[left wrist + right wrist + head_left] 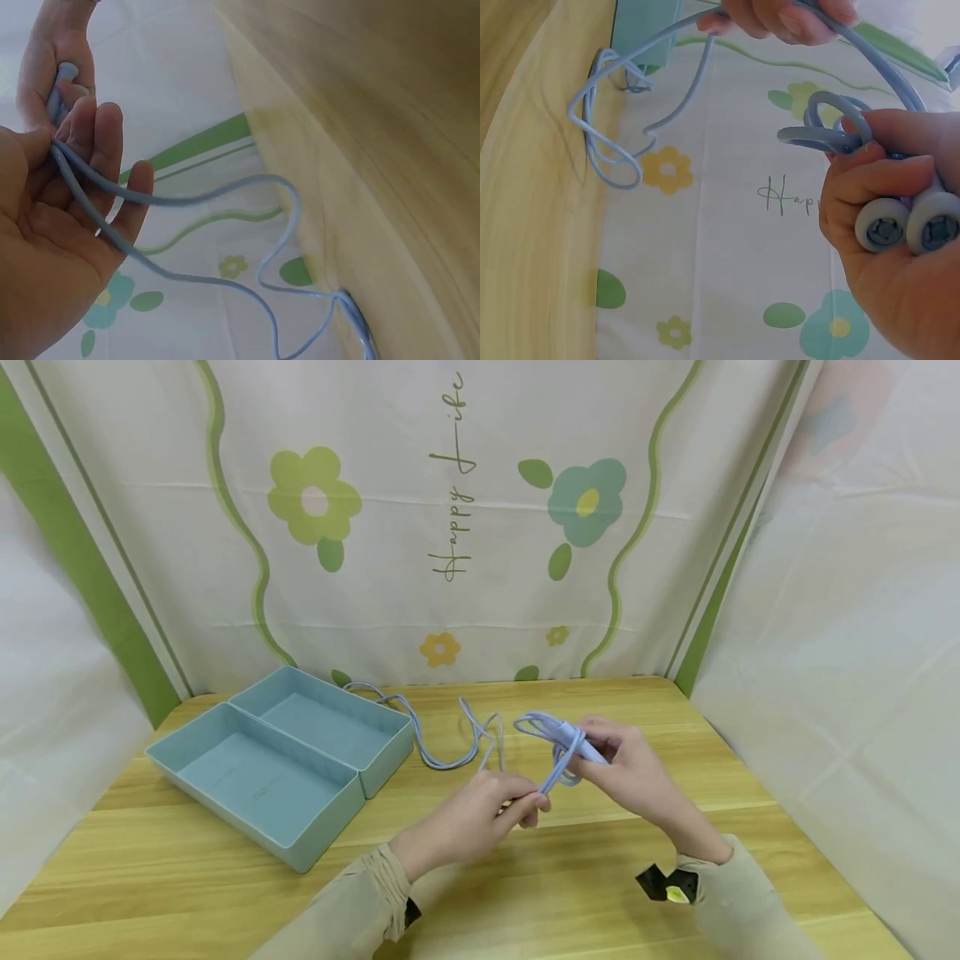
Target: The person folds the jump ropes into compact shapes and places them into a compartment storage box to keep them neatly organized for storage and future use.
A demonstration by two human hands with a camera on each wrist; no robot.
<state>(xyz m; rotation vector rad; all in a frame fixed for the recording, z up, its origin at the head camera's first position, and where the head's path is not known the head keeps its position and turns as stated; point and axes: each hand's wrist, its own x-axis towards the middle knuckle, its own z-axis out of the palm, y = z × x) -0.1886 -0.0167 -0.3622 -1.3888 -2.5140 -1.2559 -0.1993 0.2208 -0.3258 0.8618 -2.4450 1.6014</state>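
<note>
Right hand (630, 772): grips 2 handles (591, 751), cord (442, 766) looped around them beside fingers | Left hand (476, 814): pinches cord | Slack: on table (585, 885), beside blue-green container (330, 827) | Backdrop (390, 460) lettering (453, 518): "Happy Life", sideways

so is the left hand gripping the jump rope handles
No, the right hand grips both handles, while the left hand pinches the cord.
</note>
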